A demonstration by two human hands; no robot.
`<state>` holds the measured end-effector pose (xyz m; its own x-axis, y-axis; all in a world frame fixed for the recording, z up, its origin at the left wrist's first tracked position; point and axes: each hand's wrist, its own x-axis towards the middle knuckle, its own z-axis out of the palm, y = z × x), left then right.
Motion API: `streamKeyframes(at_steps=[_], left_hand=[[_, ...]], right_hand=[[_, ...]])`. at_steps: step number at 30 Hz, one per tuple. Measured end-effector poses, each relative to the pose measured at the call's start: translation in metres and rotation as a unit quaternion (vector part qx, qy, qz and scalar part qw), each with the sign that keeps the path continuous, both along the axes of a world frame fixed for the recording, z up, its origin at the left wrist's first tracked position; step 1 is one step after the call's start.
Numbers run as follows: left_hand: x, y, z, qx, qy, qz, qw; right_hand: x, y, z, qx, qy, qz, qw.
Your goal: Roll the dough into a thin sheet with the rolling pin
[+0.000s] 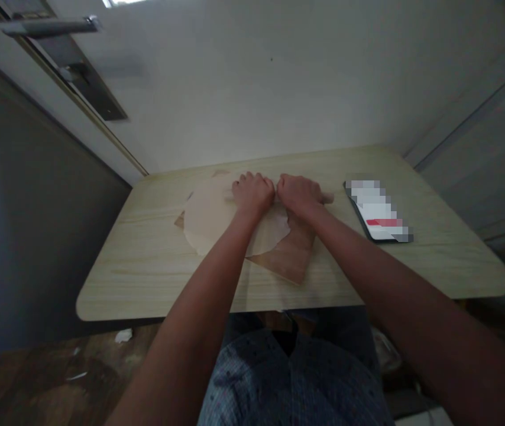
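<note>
Side by side, my left hand (253, 193) and my right hand (298, 191) are closed around a pale rolling pin (328, 198). Its ends show past the outer side of each hand; the middle is hidden under my fingers. Beneath the pin lies a thin, round, pale sheet (208, 220) that looks like rolled dough, though its material is hard to tell in the dim light. The sheet partly covers a brown square board or mat (291, 258), whose corners stick out around it.
A phone (379, 213) with a lit, blurred screen lies to the right on the light wooden table (141, 266). Behind the table stands a white door (235, 89) with a metal handle (52, 26). White scraps (123, 335) lie on the floor at the lower left.
</note>
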<state>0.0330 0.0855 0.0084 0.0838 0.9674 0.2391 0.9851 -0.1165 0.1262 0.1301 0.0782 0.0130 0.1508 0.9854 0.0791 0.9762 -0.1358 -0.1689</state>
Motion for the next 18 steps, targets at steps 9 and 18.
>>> streamKeyframes(at_steps=[9, 18], left_hand=[[0.005, 0.025, 0.005, -0.056, -0.011, 0.018, 0.998], [0.008, 0.044, 0.006, -0.076, -0.040, 0.035, 0.996]], right_hand=[[0.008, 0.031, 0.001, -0.011, 0.033, 0.007, 0.999], [0.012, 0.051, 0.000, -0.038, 0.051, 0.013, 0.998]])
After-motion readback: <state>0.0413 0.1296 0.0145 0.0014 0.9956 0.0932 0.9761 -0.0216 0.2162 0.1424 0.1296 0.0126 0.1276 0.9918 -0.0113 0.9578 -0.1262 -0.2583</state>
